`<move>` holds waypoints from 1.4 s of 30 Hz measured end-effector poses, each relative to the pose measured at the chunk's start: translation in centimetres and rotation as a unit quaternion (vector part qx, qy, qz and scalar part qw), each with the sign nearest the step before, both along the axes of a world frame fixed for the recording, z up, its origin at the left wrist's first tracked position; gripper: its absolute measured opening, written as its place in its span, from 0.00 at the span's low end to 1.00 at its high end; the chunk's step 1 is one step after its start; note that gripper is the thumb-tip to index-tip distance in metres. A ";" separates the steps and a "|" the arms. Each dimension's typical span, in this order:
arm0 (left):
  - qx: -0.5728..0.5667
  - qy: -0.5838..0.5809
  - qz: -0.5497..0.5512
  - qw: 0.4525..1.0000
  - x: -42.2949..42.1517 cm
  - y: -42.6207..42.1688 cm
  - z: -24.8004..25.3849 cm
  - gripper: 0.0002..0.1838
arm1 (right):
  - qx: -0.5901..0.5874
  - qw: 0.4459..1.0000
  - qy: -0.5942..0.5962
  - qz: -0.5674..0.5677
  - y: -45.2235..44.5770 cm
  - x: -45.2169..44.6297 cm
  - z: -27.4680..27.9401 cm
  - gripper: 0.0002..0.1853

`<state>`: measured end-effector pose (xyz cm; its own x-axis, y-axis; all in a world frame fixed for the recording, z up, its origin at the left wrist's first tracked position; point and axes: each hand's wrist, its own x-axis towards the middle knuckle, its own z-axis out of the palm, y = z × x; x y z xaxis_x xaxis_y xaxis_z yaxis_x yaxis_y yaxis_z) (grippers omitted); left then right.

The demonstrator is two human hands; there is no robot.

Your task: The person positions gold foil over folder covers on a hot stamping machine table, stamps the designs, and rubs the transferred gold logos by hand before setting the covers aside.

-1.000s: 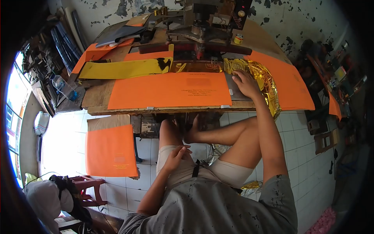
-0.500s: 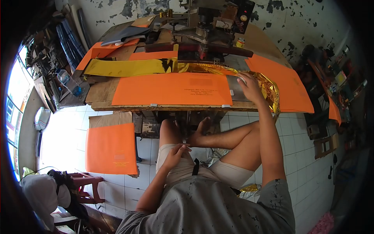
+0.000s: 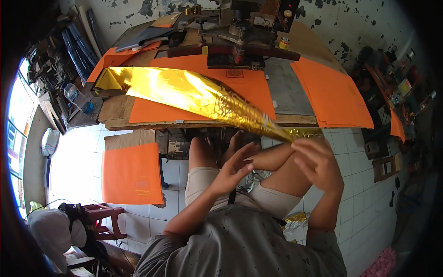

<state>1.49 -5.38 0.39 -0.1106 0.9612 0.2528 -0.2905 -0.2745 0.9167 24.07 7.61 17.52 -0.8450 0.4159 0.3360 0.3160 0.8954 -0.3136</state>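
Head view, gold foil: long shiny gold foil (image 3: 180, 90) runs slantwise from the table's left side, over the orange sheet (image 3: 258, 90), past the front edge to the right hand (image 3: 294, 142).
Right hand: fingers closed on the foil's narrow end, in front of the table (image 3: 112, 110).
Left hand (image 3: 234, 168): released, fingers apart, raised above the lap, well apart from the foil.
Orange sheet: flat at the table's middle, partly under the foil, round printed emblem near the press.
Press (image 3: 237, 37): dark metal, reddish crossbar, behind the foil.
Grey board (image 3: 288, 94): right of the orange sheet.
Orange stack (image 3: 334, 97): on the table, right of the grey board.
Small can (image 3: 284, 43): right of the press.
Lower left: printed orange sheets (image 3: 131, 174) on brown cardboard (image 3: 131, 137), near a red stool (image 3: 105, 214).
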 end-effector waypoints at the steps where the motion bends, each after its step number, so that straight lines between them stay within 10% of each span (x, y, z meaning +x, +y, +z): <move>1: 0.017 -0.030 -0.011 0.999 0.7 0.4 0.3 0.40 | -0.015 1.000 -0.003 0.009 -1.0 0.6 -0.2 0.19; 16: -0.031 -0.251 -0.064 0.965 3.1 -0.7 -0.4 0.45 | -0.083 0.995 0.045 0.045 -3.2 1.3 -5.6 0.12; 20: 0.025 -0.306 -0.072 0.949 3.0 -0.4 1.7 0.35 | -0.059 0.983 0.172 -0.019 -0.4 -1.0 -5.4 0.34; 26: 0.028 -0.312 -0.094 0.945 2.2 0.1 1.1 0.37 | -0.106 0.994 0.030 0.010 6.0 -2.0 -5.4 0.47; 33: 0.020 -0.213 -0.103 0.971 0.8 0.2 0.1 0.35 | -0.336 0.942 0.004 -0.018 9.1 0.2 -5.7 0.20; 42: -0.004 -0.249 0.013 0.968 -1.2 0.0 0.4 0.29 | -0.324 0.942 0.052 -0.073 8.8 3.4 -5.5 0.14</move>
